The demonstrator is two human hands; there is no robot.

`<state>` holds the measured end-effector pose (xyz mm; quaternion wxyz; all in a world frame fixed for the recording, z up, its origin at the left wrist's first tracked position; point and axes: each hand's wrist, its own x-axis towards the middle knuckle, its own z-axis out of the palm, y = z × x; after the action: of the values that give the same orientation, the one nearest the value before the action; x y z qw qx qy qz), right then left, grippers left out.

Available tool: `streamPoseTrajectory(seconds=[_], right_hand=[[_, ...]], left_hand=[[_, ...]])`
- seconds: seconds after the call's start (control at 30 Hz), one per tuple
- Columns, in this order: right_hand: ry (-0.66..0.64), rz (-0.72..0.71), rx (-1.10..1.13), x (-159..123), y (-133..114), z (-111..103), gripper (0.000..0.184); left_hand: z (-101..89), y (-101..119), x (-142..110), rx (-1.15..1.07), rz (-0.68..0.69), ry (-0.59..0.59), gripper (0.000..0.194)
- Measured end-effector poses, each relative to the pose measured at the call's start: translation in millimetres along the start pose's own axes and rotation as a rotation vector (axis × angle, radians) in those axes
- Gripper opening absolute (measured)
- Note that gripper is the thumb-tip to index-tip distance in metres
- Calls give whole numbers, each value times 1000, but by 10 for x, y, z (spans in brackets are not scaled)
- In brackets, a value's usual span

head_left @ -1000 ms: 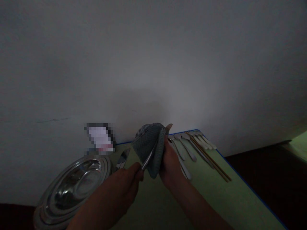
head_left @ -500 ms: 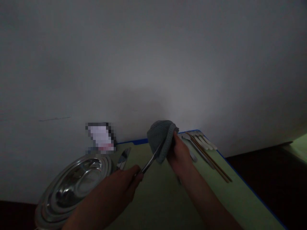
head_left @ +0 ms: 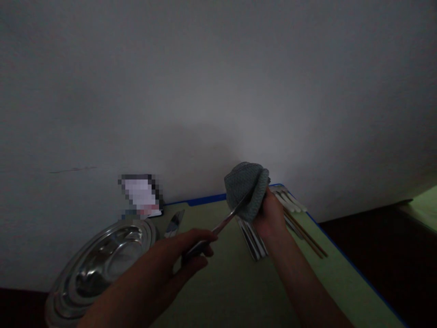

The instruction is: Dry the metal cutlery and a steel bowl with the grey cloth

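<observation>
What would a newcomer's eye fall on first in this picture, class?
First, the grey cloth in the right hand, folded around the utensil that the left hand holds. Next, the shiny metal dishes at the table's left, and the golden chopsticks at its right.

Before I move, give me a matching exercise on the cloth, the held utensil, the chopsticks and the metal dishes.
1. Cloth
2. Held utensil
3. Chopsticks
4. Metal dishes

A. Handle in the left hand
B. Round and shiny, at the view's left
C. Grey, bunched in the right hand
D. Brownish, lying on the green tabletop

Pairs: 1-C, 2-A, 3-D, 4-B
</observation>
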<state>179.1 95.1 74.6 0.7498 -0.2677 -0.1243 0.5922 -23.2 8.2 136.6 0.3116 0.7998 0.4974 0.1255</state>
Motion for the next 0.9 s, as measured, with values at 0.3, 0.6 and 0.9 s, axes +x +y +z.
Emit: streamPoseTrajectory(seconds=[0.3, 0.6, 0.9], right_hand=[[0, 237, 34, -168, 34, 122, 25], [-11, 308, 39, -111, 1, 74, 30], [-76, 299, 55, -122, 19, 104, 26]], left_hand=[[-46, 146, -171, -29, -22, -65, 26], [13, 98, -238, -3, -41, -70, 33], [-30, 158, 48, 62, 22, 186, 31]])
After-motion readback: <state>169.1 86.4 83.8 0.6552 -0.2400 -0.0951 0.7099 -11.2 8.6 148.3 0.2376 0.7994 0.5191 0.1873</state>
